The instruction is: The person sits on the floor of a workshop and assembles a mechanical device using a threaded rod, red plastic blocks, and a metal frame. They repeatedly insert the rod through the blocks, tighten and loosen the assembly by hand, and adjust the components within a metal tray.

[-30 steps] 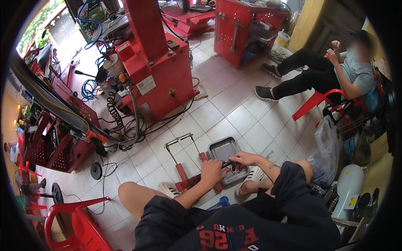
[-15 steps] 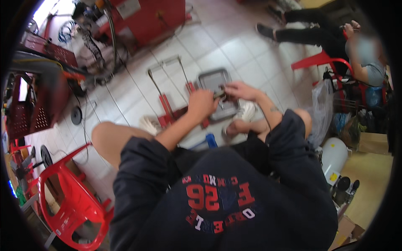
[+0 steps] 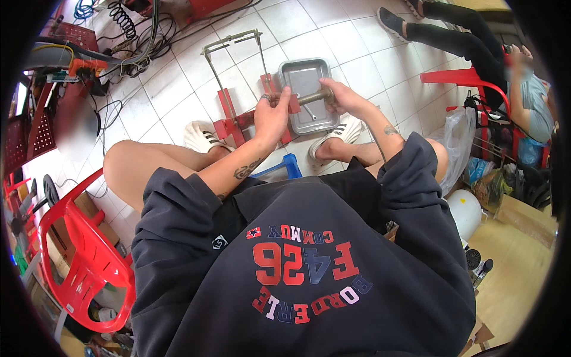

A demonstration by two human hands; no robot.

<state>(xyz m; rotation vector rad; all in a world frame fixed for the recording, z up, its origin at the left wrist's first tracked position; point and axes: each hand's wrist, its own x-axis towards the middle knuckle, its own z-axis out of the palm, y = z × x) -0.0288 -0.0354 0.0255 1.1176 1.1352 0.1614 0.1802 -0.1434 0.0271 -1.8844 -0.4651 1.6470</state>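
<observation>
metal cylinder [image 3: 311, 97], long axis roughly left-right

One end of a metal rod [image 3: 311, 97] is covered by the right hand [image 3: 347, 100], while what is touched by the fingertips of the left hand [image 3: 272, 118] cannot be made out. Part of a gray tray [image 3: 304, 74] is masked by the rod and a red frame [image 3: 225, 104]. A blue object [image 3: 291, 166] is partly hidden beneath a dark sweatshirt [image 3: 315, 205], itself cropped by the lower edge. A red machine [image 3: 205, 6] is cut off at the top. A seated person [image 3: 531, 107] is partly blurred, as is a shape [image 3: 77, 128] at left.
</observation>
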